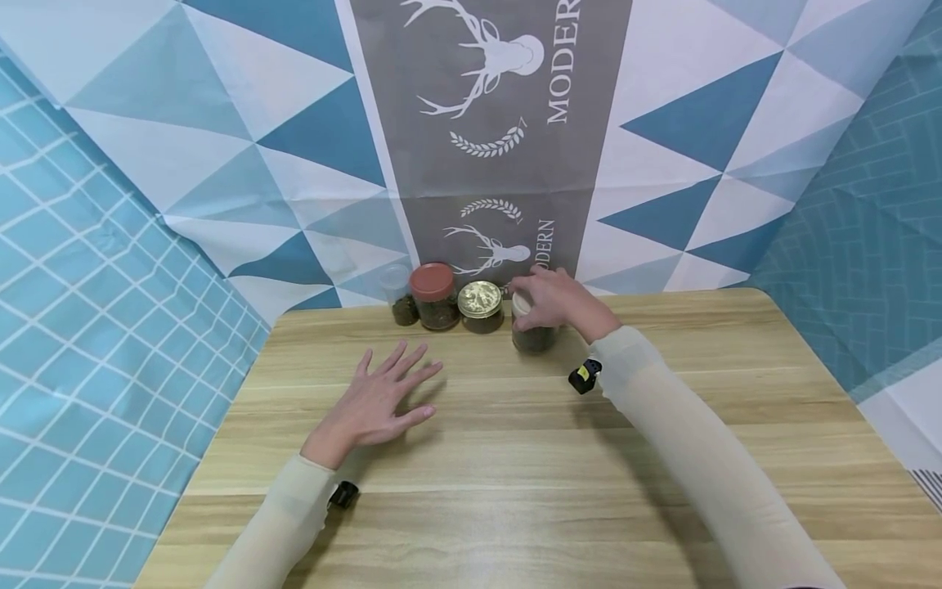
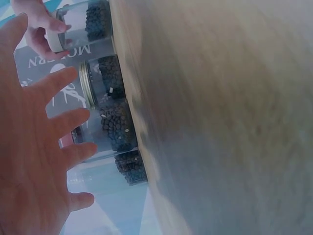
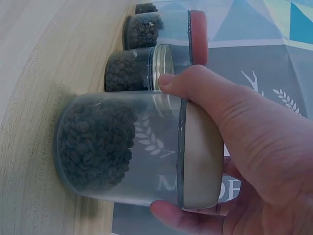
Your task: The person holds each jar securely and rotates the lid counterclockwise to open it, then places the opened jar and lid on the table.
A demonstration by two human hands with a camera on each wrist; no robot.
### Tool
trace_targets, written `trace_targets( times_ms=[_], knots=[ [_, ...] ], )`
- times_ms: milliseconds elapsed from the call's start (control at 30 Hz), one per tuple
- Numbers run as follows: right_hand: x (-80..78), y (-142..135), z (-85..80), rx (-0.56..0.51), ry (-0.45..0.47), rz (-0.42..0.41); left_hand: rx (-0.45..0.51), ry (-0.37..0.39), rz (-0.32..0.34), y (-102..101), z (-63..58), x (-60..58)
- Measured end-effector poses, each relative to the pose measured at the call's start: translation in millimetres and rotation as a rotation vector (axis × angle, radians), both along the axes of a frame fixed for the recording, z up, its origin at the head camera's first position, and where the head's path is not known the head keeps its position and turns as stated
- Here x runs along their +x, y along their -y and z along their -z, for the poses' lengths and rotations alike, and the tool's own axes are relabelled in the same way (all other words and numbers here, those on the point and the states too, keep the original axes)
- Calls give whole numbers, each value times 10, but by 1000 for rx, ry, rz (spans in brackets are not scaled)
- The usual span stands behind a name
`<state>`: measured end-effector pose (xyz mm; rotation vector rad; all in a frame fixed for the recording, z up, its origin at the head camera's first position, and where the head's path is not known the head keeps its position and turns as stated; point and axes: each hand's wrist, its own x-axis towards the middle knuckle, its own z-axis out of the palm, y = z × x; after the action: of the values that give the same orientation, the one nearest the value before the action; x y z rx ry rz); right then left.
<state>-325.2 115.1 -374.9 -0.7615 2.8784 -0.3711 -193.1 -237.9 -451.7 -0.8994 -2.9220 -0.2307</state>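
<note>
At the back of the table my right hand (image 1: 557,301) holds a clear jar (image 3: 117,147) by its beige lid (image 3: 203,156), thumb on one side and fingers on the other. Small dark pellets fill roughly its lower half, and its base is at the tabletop. My left hand (image 1: 379,401) is over the left part of the table with fingers spread, and nothing is in it. Left of the held jar stand a low jar with a gold lid (image 1: 481,300), a jar with a red lid (image 1: 432,282) and a clear container (image 1: 397,286), all with dark pellets inside.
The wood-grain table (image 1: 478,491) ends at a patterned backdrop (image 1: 486,180) with deer heads and lettering, close behind the jars. Blue tiled-pattern sheets (image 1: 88,343) border the left and right sides.
</note>
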Motion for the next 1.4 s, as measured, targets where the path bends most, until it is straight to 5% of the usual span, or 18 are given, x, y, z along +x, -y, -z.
trace_targets(
  times_ms=[733,1400],
  knots=[
    [-11,-67,-32,-26,14,57,7,1,-5,-23,-27,5],
    [-73,-179,-392,5,-64,63,10,8,-4,-48,-47,5]
  ],
)
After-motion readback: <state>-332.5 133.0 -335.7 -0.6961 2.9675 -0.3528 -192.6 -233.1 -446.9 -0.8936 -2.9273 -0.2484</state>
